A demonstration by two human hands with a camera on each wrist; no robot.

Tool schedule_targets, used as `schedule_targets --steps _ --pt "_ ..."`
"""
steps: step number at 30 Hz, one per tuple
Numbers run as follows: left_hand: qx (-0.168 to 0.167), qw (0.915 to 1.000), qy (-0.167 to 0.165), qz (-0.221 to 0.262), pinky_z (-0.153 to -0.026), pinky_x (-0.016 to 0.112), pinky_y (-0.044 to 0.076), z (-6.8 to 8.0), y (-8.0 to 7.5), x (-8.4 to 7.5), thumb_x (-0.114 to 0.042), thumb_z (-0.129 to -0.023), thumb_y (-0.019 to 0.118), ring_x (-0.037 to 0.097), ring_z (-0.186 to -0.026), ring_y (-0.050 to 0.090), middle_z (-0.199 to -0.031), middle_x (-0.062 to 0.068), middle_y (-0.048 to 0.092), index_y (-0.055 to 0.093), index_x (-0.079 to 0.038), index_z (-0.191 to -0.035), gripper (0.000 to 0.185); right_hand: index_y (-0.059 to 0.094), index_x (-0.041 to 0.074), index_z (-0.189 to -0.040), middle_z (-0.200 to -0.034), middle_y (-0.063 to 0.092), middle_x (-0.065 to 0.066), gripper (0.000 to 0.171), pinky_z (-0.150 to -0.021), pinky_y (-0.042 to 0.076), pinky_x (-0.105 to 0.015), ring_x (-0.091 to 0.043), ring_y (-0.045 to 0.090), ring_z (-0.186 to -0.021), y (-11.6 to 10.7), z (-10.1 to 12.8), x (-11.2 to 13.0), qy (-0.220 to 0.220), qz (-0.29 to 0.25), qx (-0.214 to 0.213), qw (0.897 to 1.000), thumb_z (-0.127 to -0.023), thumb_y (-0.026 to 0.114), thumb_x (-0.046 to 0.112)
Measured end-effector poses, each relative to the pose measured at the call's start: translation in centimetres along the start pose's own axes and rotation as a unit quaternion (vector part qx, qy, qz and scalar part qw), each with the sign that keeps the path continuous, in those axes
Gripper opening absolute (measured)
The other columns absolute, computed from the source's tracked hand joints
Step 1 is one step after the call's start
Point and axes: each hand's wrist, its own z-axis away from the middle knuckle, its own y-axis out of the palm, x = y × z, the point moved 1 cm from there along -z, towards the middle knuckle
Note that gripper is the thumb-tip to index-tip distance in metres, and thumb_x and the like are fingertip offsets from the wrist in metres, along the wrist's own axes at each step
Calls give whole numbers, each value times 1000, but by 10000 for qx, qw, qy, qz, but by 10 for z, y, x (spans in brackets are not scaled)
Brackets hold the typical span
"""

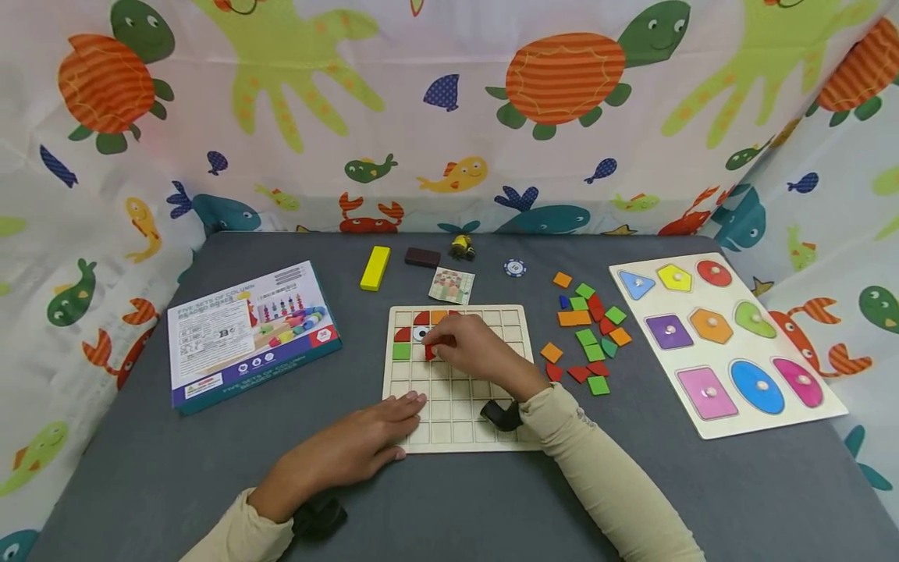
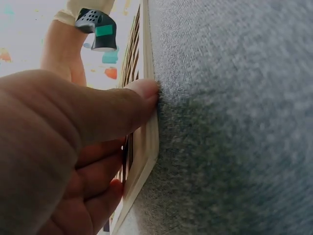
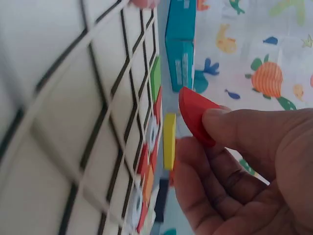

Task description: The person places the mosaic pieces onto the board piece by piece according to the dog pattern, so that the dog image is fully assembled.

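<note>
My right hand [image 1: 477, 355] pinches a red rounded-edge tile [image 3: 193, 112] between thumb and fingers, over the upper left of a wooden grid board [image 1: 456, 437]. Around it in the grid lie a green square tile [image 1: 401, 351], a red curved tile [image 1: 403, 335] and a round eye tile [image 1: 419, 333]; the hand partly hides the neighbouring tiles. My left hand [image 1: 354, 441] rests on the board's lower left corner with extended fingers. In the left wrist view its thumb [image 2: 110, 110] lies against the board's near edge.
Loose coloured tiles [image 1: 593, 352] are scattered right of the board, beside a knobbed shape puzzle [image 1: 660, 386]. A bead game box [image 1: 211, 332] sits on the left. Behind the board are a yellow block [image 1: 375, 268], a dark block [image 1: 423, 257], a picture card [image 1: 452, 286], a bee figure [image 1: 462, 247] and a chip [image 1: 515, 268].
</note>
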Motion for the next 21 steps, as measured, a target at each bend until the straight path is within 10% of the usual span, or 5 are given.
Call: schedule_targets --steps 21 --pt "-88 9995 283 78 -108 47 33 -1 2 3 -15 -95 64 29 -142 27 -155 15 32 45 1 -143 54 75 7 -99 -90 67 -1 15 -77 47 -26 -14 57 -84 41 -26 20 -133 1007 645 9927 -90 64 1"
